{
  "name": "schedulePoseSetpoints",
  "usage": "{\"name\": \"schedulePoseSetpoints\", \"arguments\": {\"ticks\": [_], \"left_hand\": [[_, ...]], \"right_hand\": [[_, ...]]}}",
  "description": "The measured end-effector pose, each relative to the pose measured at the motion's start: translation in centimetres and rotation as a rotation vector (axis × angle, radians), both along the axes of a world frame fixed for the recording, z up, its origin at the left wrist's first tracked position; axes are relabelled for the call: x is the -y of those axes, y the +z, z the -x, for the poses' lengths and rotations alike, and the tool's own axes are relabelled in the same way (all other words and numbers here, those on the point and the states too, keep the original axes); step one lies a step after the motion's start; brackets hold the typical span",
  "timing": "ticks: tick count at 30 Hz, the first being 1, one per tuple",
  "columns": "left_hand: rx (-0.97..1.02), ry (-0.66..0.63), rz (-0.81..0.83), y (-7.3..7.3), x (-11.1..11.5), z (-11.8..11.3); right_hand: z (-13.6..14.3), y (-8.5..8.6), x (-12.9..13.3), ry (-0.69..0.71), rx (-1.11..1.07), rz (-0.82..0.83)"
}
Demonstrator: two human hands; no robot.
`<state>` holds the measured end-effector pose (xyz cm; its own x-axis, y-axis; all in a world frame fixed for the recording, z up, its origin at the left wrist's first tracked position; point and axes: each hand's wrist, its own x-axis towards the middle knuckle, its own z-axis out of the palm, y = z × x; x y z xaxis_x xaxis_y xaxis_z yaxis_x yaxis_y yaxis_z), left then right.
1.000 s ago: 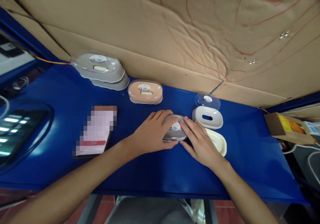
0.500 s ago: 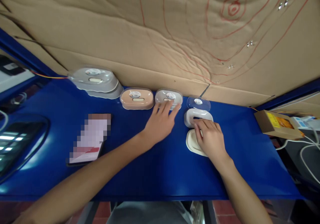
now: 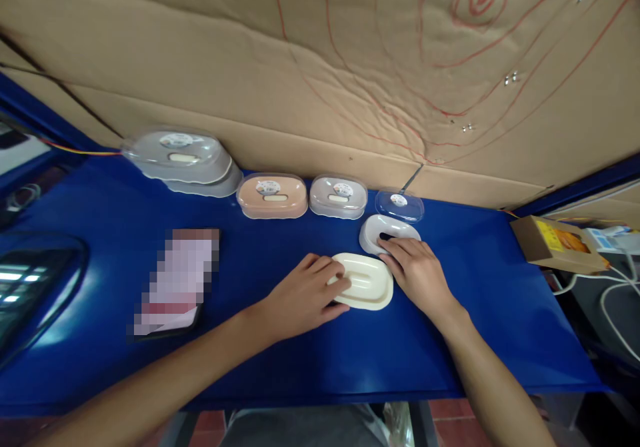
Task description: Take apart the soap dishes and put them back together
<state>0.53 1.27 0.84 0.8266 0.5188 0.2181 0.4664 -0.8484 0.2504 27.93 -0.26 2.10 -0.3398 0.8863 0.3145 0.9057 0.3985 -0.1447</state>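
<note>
My left hand [image 3: 310, 295] is closed on the left edge of a cream oval tray [image 3: 367, 282], a shallow piece with a raised bar in its middle. Just behind it is a pale grey oval box [image 3: 373, 232] with a dark slot in its top. My right hand [image 3: 417, 268] grips this box at its front right, fingers over the rim by the slot and thumb low at the front. Behind the box lies a clear plastic lid [image 3: 410, 208] with a round label.
Along the cardboard wall [image 3: 225, 67] stand a peach lidded box [image 3: 285, 204], a grey lidded box [image 3: 325, 200] and stacked larger grey boxes [image 3: 220, 170]. A phone [image 3: 175, 280] lies left on the blue table [image 3: 280, 367]. A cardboard carton [image 3: 530, 244] sits at the right edge.
My left hand has come down from the grey lidded box and taken the cream tray's left edge. The tray has moved left, out from under my right hand. The slotted box has shifted slightly left.
</note>
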Motion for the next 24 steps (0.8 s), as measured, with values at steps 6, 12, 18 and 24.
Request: {"name": "schedulePoseSetpoints", "arguments": {"ticks": [6, 12, 18, 24], "left_hand": [[0.204, 0.274, 0.165, -1.7, -1.0, 0.4], [0.223, 0.202, 0.224, -2.1, -1.0, 0.4], [0.139, 0.151, 0.220, -1.6, -1.3, 1.0], [0.126, 0.136, 0.219, -0.9, -1.0, 1.6]], "right_hand": [[2.1, 0.9, 1.3, 0.182, -0.081, -0.094], [5.8, 0.1, 2.7, 0.394, -0.034, -0.090], [5.5, -0.8, 2.7, 0.463, -0.070, -0.002], [0.4, -2.1, -0.9, 0.043, -0.242, -0.034]]}}
